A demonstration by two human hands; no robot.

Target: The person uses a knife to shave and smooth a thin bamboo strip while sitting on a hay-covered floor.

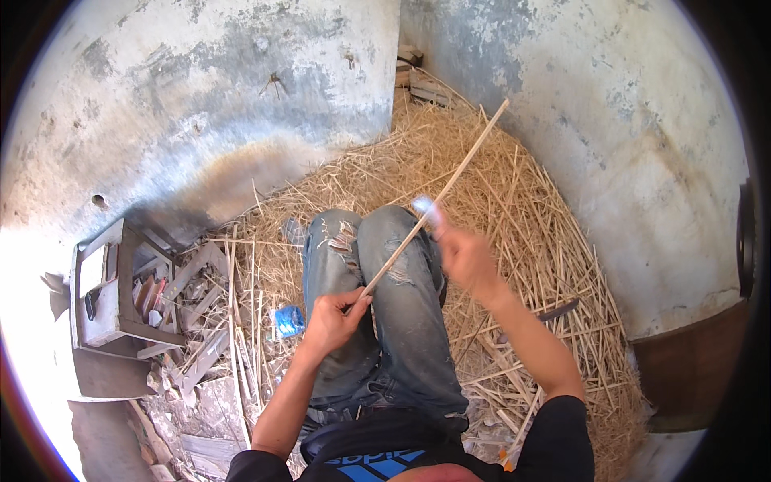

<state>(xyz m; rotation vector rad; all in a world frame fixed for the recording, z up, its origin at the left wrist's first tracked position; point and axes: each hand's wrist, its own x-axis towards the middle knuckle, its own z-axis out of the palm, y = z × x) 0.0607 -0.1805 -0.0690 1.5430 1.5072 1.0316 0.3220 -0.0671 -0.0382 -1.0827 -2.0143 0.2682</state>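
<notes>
A long thin wooden stick (474, 149) slants over my jeans-covered knees, its far end pointing up and right over the straw. My left hand (331, 323) is closed around its near end, thumb and fingers pinching it just above my left thigh. Farther along the stick, my right hand (464, 255) is closed on a small pale bluish piece (423, 206) laid against the wood. Motion smears that piece, so I cannot tell whether it is paper, cloth or something else.
Straw and thin sticks (530, 233) heap around my legs, with a dark curved blade-like tool (558, 310) on the right. To the left are a blue packet (288, 321), wood scraps (205, 353) and a wooden box-like stand (120, 325). Worn walls (626, 161) enclose the corner.
</notes>
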